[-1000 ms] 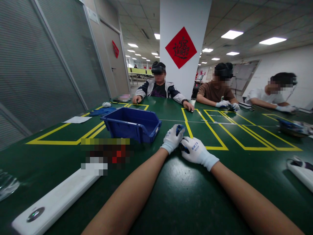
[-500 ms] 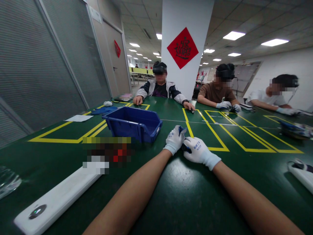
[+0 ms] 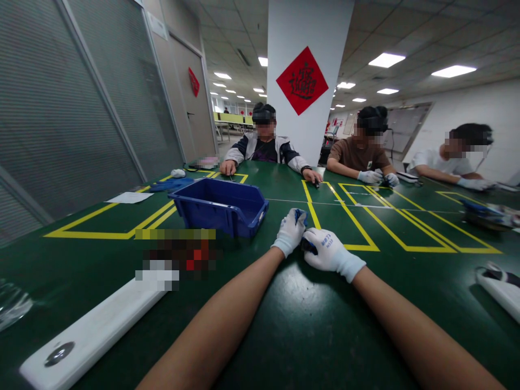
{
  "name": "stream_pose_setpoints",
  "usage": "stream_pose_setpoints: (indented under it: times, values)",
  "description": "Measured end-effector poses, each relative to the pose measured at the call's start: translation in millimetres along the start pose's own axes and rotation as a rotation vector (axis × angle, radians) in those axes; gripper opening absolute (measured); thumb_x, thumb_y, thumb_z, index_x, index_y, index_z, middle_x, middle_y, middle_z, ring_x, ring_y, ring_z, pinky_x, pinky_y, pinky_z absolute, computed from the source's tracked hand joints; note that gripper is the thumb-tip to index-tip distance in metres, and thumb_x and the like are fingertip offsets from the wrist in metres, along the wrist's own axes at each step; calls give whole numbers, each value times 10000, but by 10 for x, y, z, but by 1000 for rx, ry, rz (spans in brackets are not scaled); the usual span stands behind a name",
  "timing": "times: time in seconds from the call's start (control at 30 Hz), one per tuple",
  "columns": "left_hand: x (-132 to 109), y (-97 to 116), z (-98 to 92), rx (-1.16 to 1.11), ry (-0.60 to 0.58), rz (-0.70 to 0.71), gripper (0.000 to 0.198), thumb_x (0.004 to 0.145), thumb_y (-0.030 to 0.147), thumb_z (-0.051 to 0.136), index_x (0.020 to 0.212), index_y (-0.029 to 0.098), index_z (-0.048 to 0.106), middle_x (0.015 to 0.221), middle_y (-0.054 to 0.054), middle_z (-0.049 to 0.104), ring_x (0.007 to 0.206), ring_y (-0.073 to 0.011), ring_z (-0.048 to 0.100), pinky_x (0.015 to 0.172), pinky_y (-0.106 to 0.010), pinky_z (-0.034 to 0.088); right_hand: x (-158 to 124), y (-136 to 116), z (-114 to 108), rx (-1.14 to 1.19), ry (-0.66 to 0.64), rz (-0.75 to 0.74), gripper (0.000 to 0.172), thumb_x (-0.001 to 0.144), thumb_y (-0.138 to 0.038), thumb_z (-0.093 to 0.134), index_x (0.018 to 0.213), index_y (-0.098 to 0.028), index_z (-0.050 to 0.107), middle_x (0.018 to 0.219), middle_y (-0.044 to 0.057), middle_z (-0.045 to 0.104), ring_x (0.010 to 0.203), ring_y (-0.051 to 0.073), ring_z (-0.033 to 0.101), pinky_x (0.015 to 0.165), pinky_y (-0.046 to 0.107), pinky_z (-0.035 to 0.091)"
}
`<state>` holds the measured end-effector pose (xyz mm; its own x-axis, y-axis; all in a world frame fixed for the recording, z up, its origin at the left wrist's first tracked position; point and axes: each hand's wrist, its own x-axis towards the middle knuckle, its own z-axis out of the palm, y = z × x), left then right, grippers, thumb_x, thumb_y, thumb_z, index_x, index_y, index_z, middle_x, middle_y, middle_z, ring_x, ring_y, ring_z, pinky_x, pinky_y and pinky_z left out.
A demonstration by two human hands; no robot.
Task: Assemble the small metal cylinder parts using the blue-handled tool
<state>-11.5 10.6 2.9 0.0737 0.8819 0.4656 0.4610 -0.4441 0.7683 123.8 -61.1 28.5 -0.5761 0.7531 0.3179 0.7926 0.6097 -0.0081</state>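
Both my hands wear white knitted gloves with dark blue coated fingers, and they meet above the green table (image 3: 309, 325) near its middle. My left hand (image 3: 290, 232) is closed, with its fingers bent inward toward the other hand. Touching or almost touching it, my right hand (image 3: 325, 248) is closed too, fingers curled under and the printed back of the glove facing up. Whatever they pinch, if anything, is hidden by the gloves. A blue plastic bin (image 3: 219, 208) stands just left of my left hand.
Yellow tape (image 3: 357, 247) outlines areas on the table. A white bar-shaped device (image 3: 97, 319) lies at the left, another white device (image 3: 501, 292) at the right. Paper (image 3: 130, 197) and blue gloves (image 3: 173, 184) lie beyond. Three people sit opposite, including a person in brown (image 3: 357, 154).
My left fingertips have curled in slightly, while my right hand looks nearly the same. The whole view has shifted very slightly.
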Motion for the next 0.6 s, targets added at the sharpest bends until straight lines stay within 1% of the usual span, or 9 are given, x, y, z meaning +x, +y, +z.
stream_pose_setpoints:
  times: [0.13,0.27,0.37,0.47,0.53,0.6]
  values:
    - [73,-84,35,-214,-83,-47,401,891,495,389,898,154,601,800,-58,657,706,-146,608,690,-275,473,-11,-1,-37,63,-9,-5,266,723,-289,522,965,-184,555,929,65,590,836,184,550,757,289,422]
    - [93,-153,63,-387,-144,-106,423,844,537,459,863,138,600,717,-43,632,615,-125,577,606,-256,470,-24,0,-46,92,-7,-25,272,734,-285,511,983,-182,545,940,68,588,828,178,549,758,288,425]
    - [83,-164,93,-517,-129,-134,430,823,558,482,832,140,583,718,-41,622,603,-116,576,577,-242,471,-22,1,-29,87,-6,-27,271,740,-296,509,984,-183,538,939,68,585,829,178,553,762,289,426]
    - [74,-151,121,-579,-105,-152,425,813,558,502,817,140,579,747,-52,629,632,-123,600,594,-244,484,-8,-8,-7,68,-2,-15,259,744,-314,510,965,-181,537,928,68,583,825,178,554,761,290,426]
    - [68,-138,133,-553,-76,-171,449,824,570,475,827,136,591,744,-62,635,633,-128,606,602,-253,488,2,-19,1,53,1,-9,247,744,-319,511,946,-179,539,914,68,583,816,176,551,755,286,426]
    - [57,-125,138,-471,-34,-187,485,836,590,435,832,136,603,727,-65,640,619,-131,603,608,-264,487,10,-30,4,44,2,-11,241,743,-316,510,939,-177,540,908,68,584,812,173,549,751,282,426]
